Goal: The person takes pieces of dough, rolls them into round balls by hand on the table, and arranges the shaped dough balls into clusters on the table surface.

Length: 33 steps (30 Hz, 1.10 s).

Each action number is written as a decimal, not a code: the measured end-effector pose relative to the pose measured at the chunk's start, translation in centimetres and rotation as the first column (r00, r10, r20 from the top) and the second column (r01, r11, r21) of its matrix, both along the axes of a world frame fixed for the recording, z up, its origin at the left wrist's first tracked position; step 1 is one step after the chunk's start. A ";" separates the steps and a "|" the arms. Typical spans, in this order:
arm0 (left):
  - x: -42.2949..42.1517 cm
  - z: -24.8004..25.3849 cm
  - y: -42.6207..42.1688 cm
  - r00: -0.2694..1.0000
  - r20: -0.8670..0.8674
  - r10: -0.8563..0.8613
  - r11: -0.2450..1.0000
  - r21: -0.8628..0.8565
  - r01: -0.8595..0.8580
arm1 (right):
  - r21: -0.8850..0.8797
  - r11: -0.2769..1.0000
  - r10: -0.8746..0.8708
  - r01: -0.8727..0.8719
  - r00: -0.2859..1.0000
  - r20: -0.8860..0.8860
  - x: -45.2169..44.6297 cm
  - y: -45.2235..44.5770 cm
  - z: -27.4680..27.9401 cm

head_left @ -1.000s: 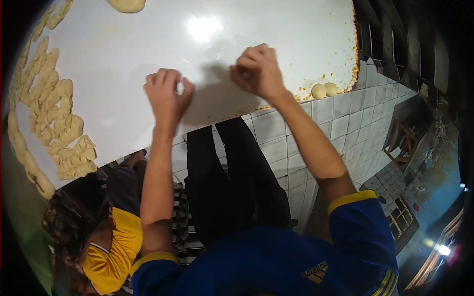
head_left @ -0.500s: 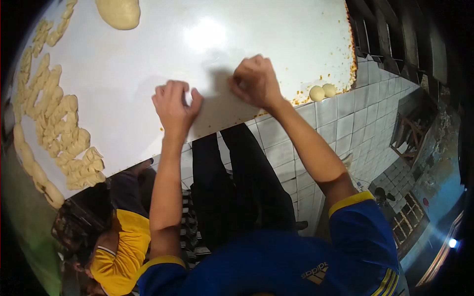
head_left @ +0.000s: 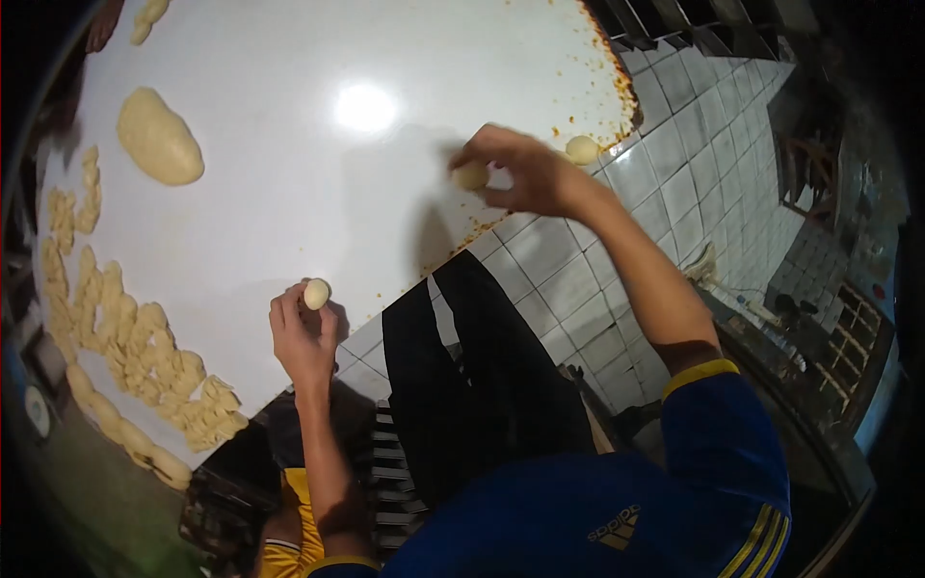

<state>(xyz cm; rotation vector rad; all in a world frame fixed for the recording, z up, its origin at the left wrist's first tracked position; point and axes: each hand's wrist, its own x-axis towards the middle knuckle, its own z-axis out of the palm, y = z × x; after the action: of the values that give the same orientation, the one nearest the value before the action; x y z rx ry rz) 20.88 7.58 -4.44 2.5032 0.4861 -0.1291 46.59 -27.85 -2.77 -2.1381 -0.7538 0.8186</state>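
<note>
Between the thumb and fingers of my left hand (head_left: 306, 337) sits a small pale dough ball (head_left: 316, 294), close to the near edge of the white table (head_left: 260, 212). My right hand (head_left: 525, 173) grips a second dough ball (head_left: 471, 175) at its fingertips, with its shadow falling on the tabletop. Just beyond the right wrist, another dough ball (head_left: 582, 149) rests near the table's right edge; whether one more lies behind the wrist I cannot tell. A big smooth lump of dough (head_left: 161, 137) lies on the far left of the table.
Several strips and pieces of dough (head_left: 135, 332) crowd the table's left side, with a long dough roll (head_left: 120, 424) along its edge. Brown crumbs (head_left: 617, 91) line the right corner. A person in yellow (head_left: 294, 525) is below left. White tiles (head_left: 617, 250) cover the floor.
Both hands were cupped low over the tabletop; now each shows a dough ball in its fingers. My left hand moved nearer the front edge. The camera view has turned and shifted.
</note>
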 end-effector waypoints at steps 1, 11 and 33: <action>0.6 0.6 -0.2 1.000 -0.021 0.003 1.000 -0.014 -0.004 | 0.011 0.999 -0.047 0.046 0.998 0.050 0.8 -1.8 1.0; 15.7 0.4 -19.1 0.974 0.192 -0.117 0.933 -0.315 0.174 | -0.156 0.987 0.010 0.026 0.974 0.227 5.0 -12.1 0.6; 14.0 -2.7 -22.3 0.933 0.337 -0.126 0.757 -0.575 0.310 | -0.256 0.926 -0.054 0.278 0.768 0.638 -3.1 -9.5 -0.7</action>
<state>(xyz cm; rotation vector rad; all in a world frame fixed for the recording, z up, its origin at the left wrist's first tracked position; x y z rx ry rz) 34.88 -14.70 -7.17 1.8638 0.0051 -0.0162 43.46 -37.39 -3.52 -2.7943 -0.7558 0.1142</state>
